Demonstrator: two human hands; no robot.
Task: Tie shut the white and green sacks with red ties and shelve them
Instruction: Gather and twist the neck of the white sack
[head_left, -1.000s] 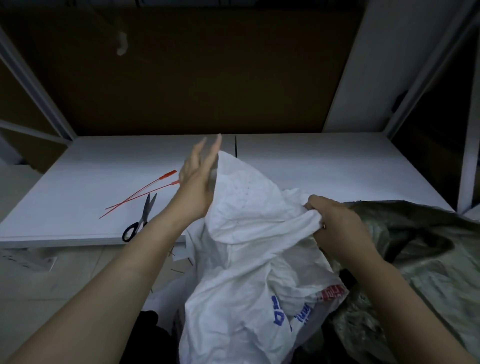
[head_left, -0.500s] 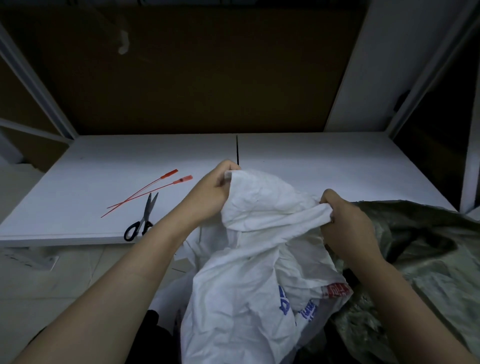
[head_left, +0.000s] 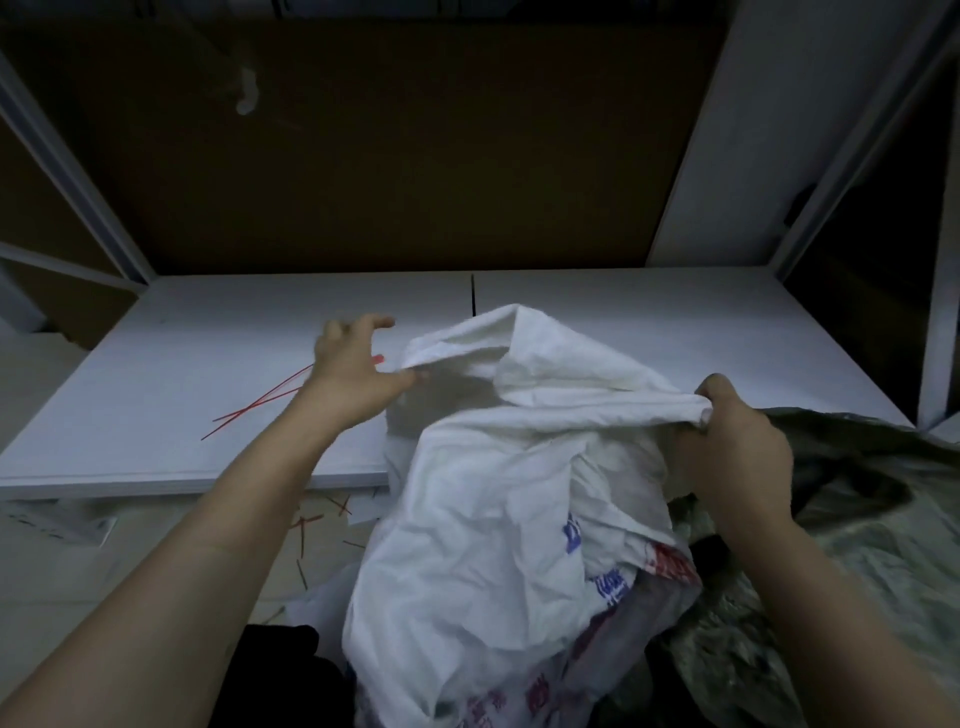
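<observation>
One left hand (head_left: 349, 370) now open, off white sack (head_left: 498, 499)

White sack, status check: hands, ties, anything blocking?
Right hand gripping white sack mouth; left hand open beside it. Red ties unused on shelf. Nothing blocking.

White sack (head_left: 483, 499) front and centre, plain bright white across its crumpled upper half, and lower down there's printing: blue characters on the side, red lettering beside and beneath them. To the right, the green sack (head_left: 862, 545), a dull, murky olive-green with a faint sheen and darker shadowed folds. On the shelf board (head_left: 208, 374), a pale, flat white with a thin dark seam line at the middle, lie the red ties (head_left: 260, 408), thin and vivid red. Behind, the back panel (head_left: 415, 156) reads solid dark brown, no pattern. Shelf uprights (head_left: 78, 176) show pale grey-white. Floor below looks pale beige, scattered with small reddish-brown offcuts (head_left: 306, 525).
</observation>
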